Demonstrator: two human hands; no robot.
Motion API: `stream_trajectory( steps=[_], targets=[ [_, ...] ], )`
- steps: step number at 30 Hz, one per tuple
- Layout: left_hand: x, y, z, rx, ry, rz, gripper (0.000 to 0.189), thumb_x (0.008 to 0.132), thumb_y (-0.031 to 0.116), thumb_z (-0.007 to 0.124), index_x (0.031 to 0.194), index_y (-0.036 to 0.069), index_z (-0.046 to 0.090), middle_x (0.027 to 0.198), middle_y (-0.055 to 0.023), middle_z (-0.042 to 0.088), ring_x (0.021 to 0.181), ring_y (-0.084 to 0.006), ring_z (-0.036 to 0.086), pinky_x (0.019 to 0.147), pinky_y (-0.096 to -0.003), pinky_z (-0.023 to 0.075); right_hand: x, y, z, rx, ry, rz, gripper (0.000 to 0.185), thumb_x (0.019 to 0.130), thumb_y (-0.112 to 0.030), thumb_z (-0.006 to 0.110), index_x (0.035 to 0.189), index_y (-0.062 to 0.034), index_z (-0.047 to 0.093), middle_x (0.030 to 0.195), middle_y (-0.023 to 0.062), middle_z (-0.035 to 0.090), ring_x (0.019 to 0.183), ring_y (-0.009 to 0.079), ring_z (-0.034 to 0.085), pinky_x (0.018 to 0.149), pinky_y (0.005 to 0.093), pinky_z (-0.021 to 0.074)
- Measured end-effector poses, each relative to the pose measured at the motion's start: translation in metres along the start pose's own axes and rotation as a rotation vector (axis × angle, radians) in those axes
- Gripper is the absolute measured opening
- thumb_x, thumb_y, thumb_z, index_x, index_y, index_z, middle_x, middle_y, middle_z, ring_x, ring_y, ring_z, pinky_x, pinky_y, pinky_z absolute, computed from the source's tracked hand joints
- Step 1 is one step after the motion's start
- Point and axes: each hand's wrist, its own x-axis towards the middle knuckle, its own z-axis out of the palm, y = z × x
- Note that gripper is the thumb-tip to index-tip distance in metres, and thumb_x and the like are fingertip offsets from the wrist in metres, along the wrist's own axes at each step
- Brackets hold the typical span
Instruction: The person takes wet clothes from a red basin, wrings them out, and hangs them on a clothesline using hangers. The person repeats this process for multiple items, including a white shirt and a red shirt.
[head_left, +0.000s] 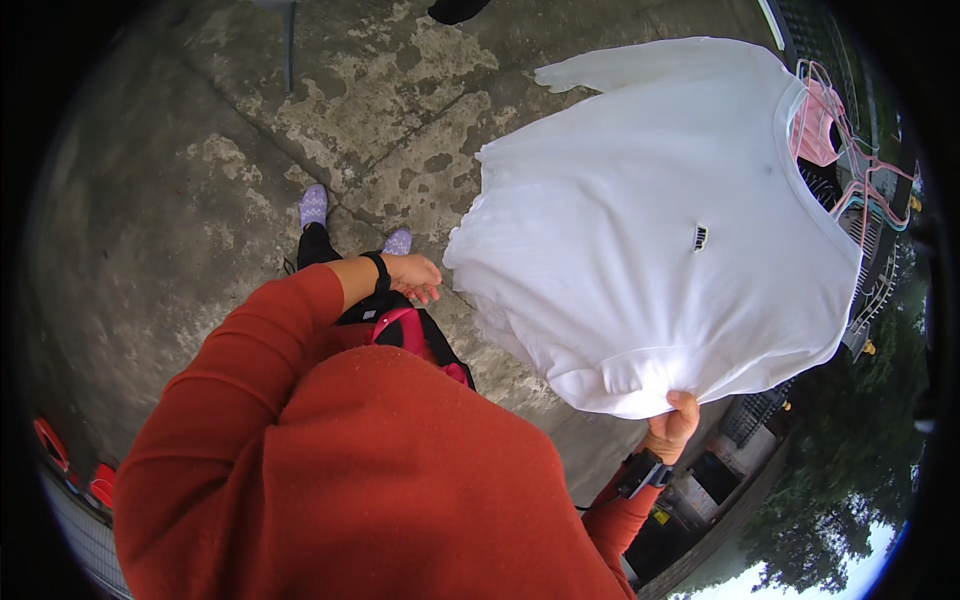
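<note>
A white T-shirt with a small dark patch on its front spreads across the right half, its neckline beside a cluster of thin wire hangers. My right hand pinches the lower edge of the shirt in this view, thumb on top; its other fingers are partly hidden by the cloth. Folds run out from that grip. My left hand, with a black band at the wrist, hangs empty near the shirt's hem, its fingers loosely bent and apart. It does not touch the cloth.
Pink cloth hangs beside the hangers. Below lies a stained concrete floor, with my patterned purple shoes on it. A grey post stands at the top left. Red objects are at the lower left, trees at the lower right.
</note>
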Motion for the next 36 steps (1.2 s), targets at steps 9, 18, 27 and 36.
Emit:
stream_trajectory(
  steps=[9,18,27,36],
  targets=[
    [0.018,0.029,-0.008,0.143,0.196,0.070,0.049,0.094,0.022,0.055,0.139,0.008,0.040,0.119,-0.0075,0.057,0.077,-0.0162,0.062,0.060,-0.0302,0.0497,-0.010,-0.006,0.016,-0.002,0.026,-0.034,0.075,0.062,0.006,0.052,0.136,0.0069,0.039,0.126,0.0191,0.057,0.116,0.0378,0.055,0.103,0.0483,0.0439],
    [0.043,0.038,0.004,0.193,0.180,0.098,0.056,0.090,0.023,0.054,0.142,0.010,0.036,0.129,-0.0034,0.050,0.097,-0.0147,0.052,0.077,-0.0329,0.0473,-0.013,-0.011,0.033,0.161,-0.114,-0.062,0.068,0.063,0.002,0.052,0.130,0.0104,0.044,0.117,0.0231,0.061,0.107,0.0391,0.061,0.098,0.0479,0.0486],
    [0.040,0.030,0.003,-0.157,0.295,0.127,0.024,0.087,0.015,0.063,0.109,0.010,0.057,0.093,0.0011,0.062,0.082,-0.0107,0.058,0.063,-0.0296,0.0484,-0.010,-0.005,0.016,0.143,-0.004,-0.088,0.065,0.067,0.003,0.052,0.131,0.0100,0.043,0.117,0.0215,0.061,0.106,0.0386,0.061,0.098,0.0482,0.0490],
    [0.007,0.010,-0.019,0.462,0.771,0.310,0.034,0.069,0.009,0.071,0.099,0.000,0.059,0.071,-0.0161,0.065,0.062,-0.0283,0.067,0.056,-0.0385,0.0517,0.006,-0.008,0.007,-0.078,0.180,-0.119,0.069,0.070,0.005,0.051,0.137,0.0042,0.037,0.128,0.0164,0.053,0.118,0.0344,0.053,0.103,0.0490,0.0428]
  ],
)
